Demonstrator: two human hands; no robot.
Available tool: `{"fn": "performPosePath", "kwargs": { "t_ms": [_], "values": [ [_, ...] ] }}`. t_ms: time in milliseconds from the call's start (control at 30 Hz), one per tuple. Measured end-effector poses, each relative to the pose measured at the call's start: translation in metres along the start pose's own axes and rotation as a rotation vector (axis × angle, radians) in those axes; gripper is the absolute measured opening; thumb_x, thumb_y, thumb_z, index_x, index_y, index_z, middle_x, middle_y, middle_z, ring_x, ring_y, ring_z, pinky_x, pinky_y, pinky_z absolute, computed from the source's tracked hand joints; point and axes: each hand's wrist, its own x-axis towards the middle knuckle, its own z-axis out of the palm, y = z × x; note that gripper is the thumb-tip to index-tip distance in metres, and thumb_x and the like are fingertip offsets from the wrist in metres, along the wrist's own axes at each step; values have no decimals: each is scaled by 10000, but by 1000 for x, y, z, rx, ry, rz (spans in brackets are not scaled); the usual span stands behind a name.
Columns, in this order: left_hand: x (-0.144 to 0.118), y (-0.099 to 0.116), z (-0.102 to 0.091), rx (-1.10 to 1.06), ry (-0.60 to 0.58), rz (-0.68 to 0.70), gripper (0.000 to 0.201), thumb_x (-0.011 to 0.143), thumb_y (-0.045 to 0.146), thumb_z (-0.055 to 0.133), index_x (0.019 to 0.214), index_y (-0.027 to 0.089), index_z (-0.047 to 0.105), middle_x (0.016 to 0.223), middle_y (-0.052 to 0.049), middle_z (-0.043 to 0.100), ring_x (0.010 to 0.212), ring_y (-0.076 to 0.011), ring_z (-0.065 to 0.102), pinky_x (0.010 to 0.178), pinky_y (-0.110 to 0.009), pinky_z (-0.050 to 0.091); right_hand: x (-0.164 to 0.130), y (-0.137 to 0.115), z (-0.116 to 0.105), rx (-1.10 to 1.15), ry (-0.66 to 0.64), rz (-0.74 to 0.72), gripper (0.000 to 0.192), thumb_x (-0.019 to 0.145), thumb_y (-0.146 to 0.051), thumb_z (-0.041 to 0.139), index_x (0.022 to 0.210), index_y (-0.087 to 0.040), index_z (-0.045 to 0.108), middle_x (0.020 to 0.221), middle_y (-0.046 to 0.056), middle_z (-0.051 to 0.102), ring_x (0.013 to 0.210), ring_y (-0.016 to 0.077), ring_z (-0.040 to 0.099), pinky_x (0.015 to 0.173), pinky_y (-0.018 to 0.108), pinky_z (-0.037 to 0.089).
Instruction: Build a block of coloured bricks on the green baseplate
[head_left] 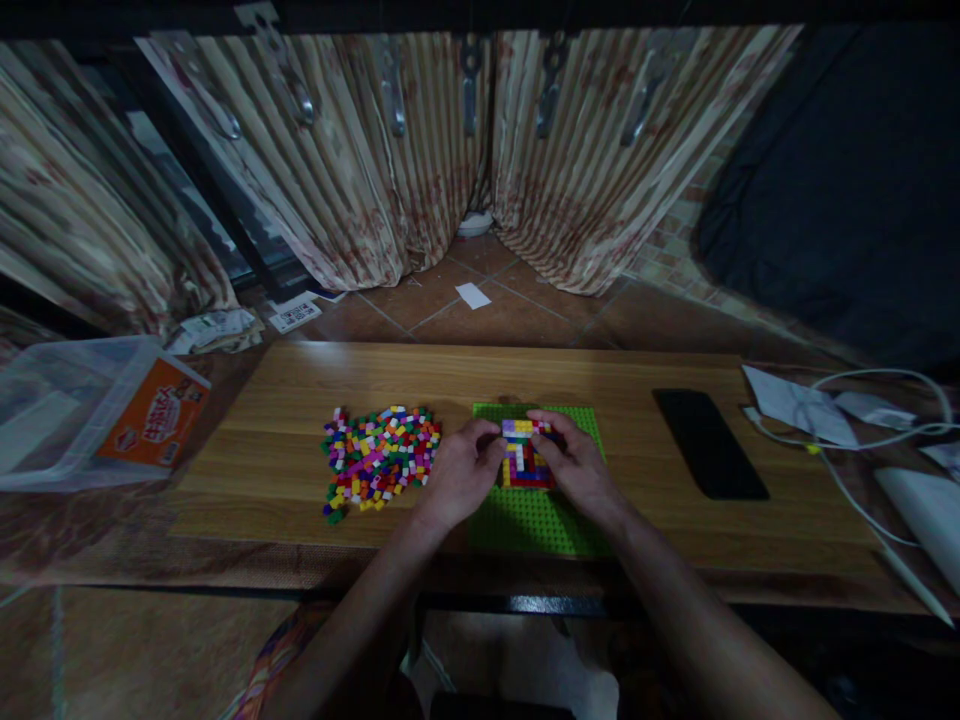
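A small square build of colourful toy bricks (pixel 520 460) sits on a green studded baseplate (pixel 536 520) on the table. At the build's left edge is my left hand (pixel 461 470), its thumb and forefinger brought together; anything between them is too small to make out. My right hand (pixel 581 468) curls over the build's right side, with the forefinger at the far edge and the thumb over the bricks. Its fingers cover part of the build, so what they pinch is hidden. Left of my left hand lies a spread pile of loose bricks (pixel 382 455) in many colours.
The wooden table (pixel 300 390) also bears a black flat slab, perhaps a phone (pixel 709 443), on the right. White cables (pixel 862 375) and papers (pixel 799 405) lie beyond its right end. A clear plastic bin (pixel 67 430) with an orange label stands at the left.
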Motion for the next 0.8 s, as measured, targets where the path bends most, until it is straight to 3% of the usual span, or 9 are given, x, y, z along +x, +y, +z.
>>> {"fn": "performPosePath", "kwargs": {
  "t_ms": [200,367,567,667,800],
  "values": [
    [-2,3,-6,50,-8,-3,200,874,258,514,963,171,671,830,-33,706,706,-142,638,644,-236,484,0,1,-1,36,-21,34,373,836,-399,548,1172,-256,625,1176,57,650,1002,221,629,898,400,496],
    [-3,1,-24,171,30,-5,239,883,238,483,1007,161,673,795,-33,701,684,-140,630,648,-234,471,-1,-1,-6,68,-22,88,381,826,-470,562,1144,-277,645,1138,46,682,990,231,646,895,398,499],
    [1,-13,-65,547,115,-128,246,839,131,471,899,182,703,855,-58,725,802,-172,662,757,-258,476,-1,0,-6,32,-19,100,420,822,-514,563,1138,-251,650,1118,67,693,949,240,661,862,399,516],
    [2,-21,-90,633,169,-221,265,815,119,500,950,195,715,951,-71,740,916,-195,670,837,-270,475,-1,0,-5,7,-17,99,435,822,-526,563,1147,-250,647,1124,69,693,952,243,663,865,408,517],
    [3,-32,-116,702,274,-371,285,821,160,499,998,206,718,960,-87,741,925,-233,673,805,-298,492,-3,0,-7,-36,-33,105,438,836,-527,552,1174,-262,635,1076,61,707,927,245,672,845,417,526]
  ]
}}
